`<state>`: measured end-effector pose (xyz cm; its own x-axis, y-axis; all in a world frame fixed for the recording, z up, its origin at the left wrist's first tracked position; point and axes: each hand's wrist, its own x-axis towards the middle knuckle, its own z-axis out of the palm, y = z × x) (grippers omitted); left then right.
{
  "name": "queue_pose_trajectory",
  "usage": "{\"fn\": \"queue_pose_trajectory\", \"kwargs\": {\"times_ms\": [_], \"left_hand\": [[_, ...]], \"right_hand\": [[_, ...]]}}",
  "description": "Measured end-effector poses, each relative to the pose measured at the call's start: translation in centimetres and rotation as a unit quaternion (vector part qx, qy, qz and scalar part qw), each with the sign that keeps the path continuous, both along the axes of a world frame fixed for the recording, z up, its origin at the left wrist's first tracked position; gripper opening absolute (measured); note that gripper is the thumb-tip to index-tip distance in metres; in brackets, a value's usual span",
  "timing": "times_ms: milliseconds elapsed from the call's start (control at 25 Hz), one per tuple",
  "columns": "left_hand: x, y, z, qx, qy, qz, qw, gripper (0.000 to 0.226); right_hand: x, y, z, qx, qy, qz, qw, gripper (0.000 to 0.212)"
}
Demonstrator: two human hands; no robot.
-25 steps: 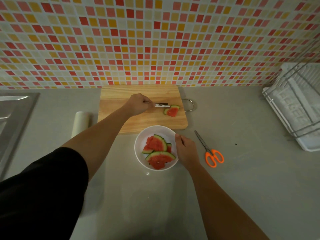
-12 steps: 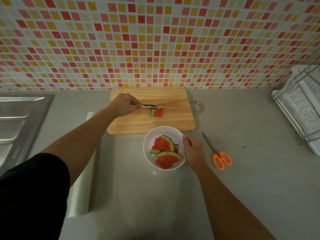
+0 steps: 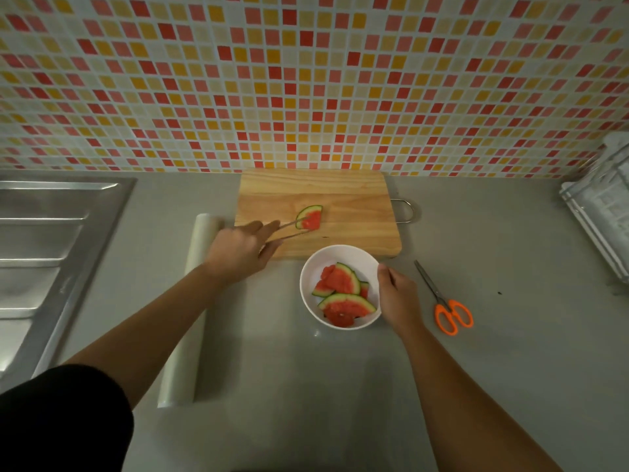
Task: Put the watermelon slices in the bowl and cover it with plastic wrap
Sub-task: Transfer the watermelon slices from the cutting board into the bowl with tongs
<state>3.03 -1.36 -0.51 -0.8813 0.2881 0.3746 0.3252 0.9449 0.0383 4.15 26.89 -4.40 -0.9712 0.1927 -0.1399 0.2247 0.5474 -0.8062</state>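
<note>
A white bowl (image 3: 308, 274) stands on the grey counter just in front of the wooden cutting board (image 3: 354, 212). Several watermelon slices (image 3: 340, 284) with green rind lie in it. My right hand (image 3: 396, 294) grips the bowl's right rim. My left hand (image 3: 238, 253) holds metal tongs (image 3: 284, 229), and their tips pinch one small watermelon slice (image 3: 310, 218) over the board's middle. A roll of plastic wrap (image 3: 185, 321) lies on the counter to the left, partly under my left forearm.
Orange-handled scissors (image 3: 449, 310) lie right of the bowl. A steel sink drainboard (image 3: 51, 253) fills the left side. A white dish rack (image 3: 602, 212) sits at the right edge. A tiled wall rises behind the board.
My left hand has drawn back leftward with the tongs, carrying the small slice from the board's right part toward its middle. The right hand stays on the bowl's rim.
</note>
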Motion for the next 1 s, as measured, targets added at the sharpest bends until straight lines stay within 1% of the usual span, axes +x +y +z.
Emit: {"fn": "queue_pose_trajectory", "kwargs": {"times_ms": [160, 280, 400, 560, 760, 880, 1000], "left_hand": [[0.6, 0.5, -1.1, -0.042, 0.051, 0.0, 0.998, 0.041], [-0.1, 0.7, -1.9, -0.104, 0.083, -0.017, 0.991, 0.039], [-0.7, 0.9, -2.3, -0.128, 0.096, -0.038, 0.986, 0.039], [-1.2, 1.3, -2.2, -0.154, 0.111, -0.029, 0.981, 0.04], [-1.6, 2.0, -1.9, -0.166, 0.1, -0.023, 0.981, 0.038], [-1.5, 1.9, -1.7, -0.158, 0.104, -0.026, 0.982, 0.035], [-1.4, 1.7, -1.4, -0.156, 0.107, -0.024, 0.982, 0.026]], "right_hand": [[0.0, 0.0, 0.0, -0.01, -0.012, 0.002, 1.0, 0.039], [0.1, 0.0, 0.0, -0.004, -0.014, 0.003, 1.0, 0.035], [0.0, 0.1, 0.0, -0.003, -0.015, 0.001, 1.0, 0.037], [0.1, 0.1, -0.1, -0.007, -0.01, 0.0, 1.0, 0.036], [0.2, 0.0, -0.1, -0.003, -0.002, 0.001, 1.0, 0.038], [0.2, -0.1, -0.1, -0.004, -0.005, 0.004, 1.0, 0.036], [0.1, 0.0, -0.1, -0.008, -0.008, 0.003, 1.0, 0.036]]}}
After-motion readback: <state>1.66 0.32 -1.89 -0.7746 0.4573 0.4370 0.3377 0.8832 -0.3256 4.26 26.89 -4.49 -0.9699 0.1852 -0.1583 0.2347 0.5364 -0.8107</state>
